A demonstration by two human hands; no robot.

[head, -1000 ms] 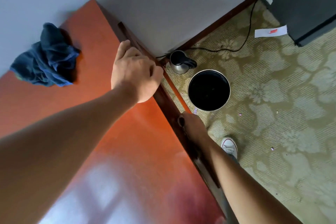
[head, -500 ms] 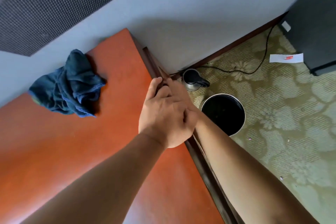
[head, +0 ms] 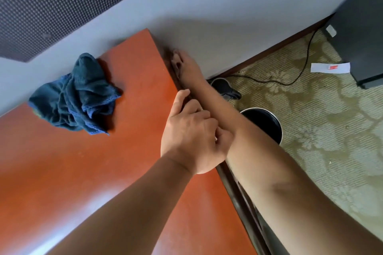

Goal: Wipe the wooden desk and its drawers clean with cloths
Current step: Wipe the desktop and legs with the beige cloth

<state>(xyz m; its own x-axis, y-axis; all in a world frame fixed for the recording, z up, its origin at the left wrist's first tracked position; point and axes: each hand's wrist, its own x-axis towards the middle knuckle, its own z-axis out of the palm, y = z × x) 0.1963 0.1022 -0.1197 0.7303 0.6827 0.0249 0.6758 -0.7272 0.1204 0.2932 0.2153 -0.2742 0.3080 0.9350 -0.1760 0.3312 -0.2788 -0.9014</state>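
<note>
Along the right edge of the wooden desk (head: 87,172), two bare arms run side by side. Left hand (head: 192,134) rests on the desktop at that edge, fingers curled over the lip, holding nothing that shows. Right forearm crosses just beyond it, lying along the dark side of the desk; right hand (head: 182,64) reaches up to the far corner by the wall, fingers pressed to the edge. Something pale sits under them, too blurred to tell whether it is a cloth, so its grip cannot be told.

Dark blue cloth (head: 76,95) lies crumpled on the desktop near the wall, well apart from both hands.

Right forearm partly hides a round black bin (head: 267,122) with a pale rim on the floor beside the desk. Beyond it, a dark kettle-like vessel (head: 224,88), mostly behind the arm. Black cable (head: 298,74) trails across the carpet toward a dark cabinet (head: 364,33) at the right. White paper slip (head: 329,67) with a red mark lies next to the cabinet's base.

Desktop is glossy reddish-orange wood. Wall grey-blue with brown skirting; a dark perforated panel (head: 51,2) above. Carpet (head: 331,130) olive with pale floral pattern.
</note>
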